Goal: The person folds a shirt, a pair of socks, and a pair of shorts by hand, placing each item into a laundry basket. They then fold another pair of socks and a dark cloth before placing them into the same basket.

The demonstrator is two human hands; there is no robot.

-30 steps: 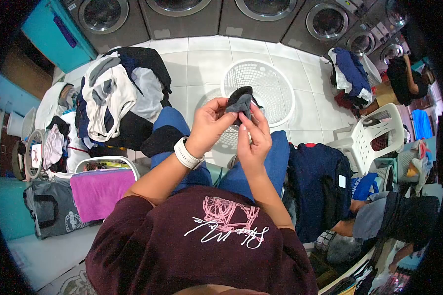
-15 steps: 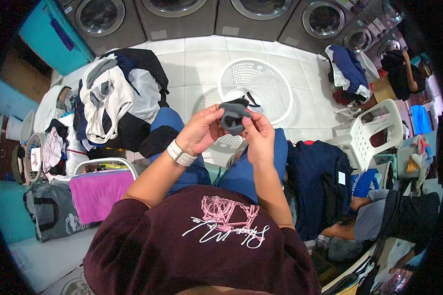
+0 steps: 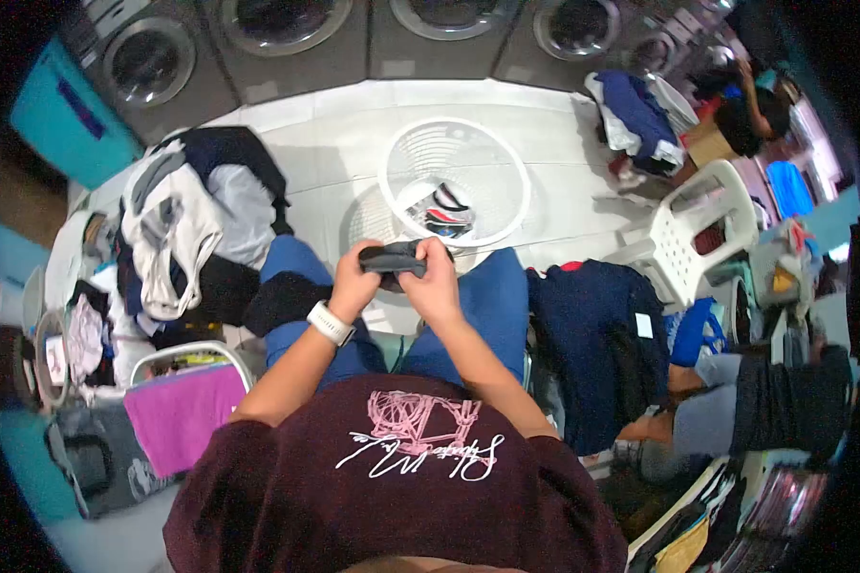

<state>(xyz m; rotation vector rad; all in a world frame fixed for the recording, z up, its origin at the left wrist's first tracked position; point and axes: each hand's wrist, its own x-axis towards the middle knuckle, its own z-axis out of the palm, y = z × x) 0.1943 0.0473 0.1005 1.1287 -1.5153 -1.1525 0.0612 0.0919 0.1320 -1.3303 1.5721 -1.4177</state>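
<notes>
My left hand (image 3: 356, 285) grips one end of a small dark grey and black cloth item (image 3: 392, 258), perhaps a sock, above my lap. At its other end, my right hand (image 3: 434, 283) is closed on the same cloth. Just beyond both hands stands a white laundry basket (image 3: 521, 196) with a few black, white and red items (image 3: 449, 212) at its bottom. A black cloth (image 3: 291, 304) lies over my left thigh.
Piled clothes (image 3: 177, 224) stand at the left, above a basket with a purple cloth (image 3: 183, 411). Dark blue clothing (image 3: 597, 353) lies at my right, near a white plastic chair (image 3: 683, 244). A person's legs (image 3: 702, 411) are at the right. Washing machines (image 3: 287, 48) line the back.
The cloth, bunched upright before, is now stretched sideways between my hands, which are lower and closer to me. The whole view has shifted, and the basket's contents show more.
</notes>
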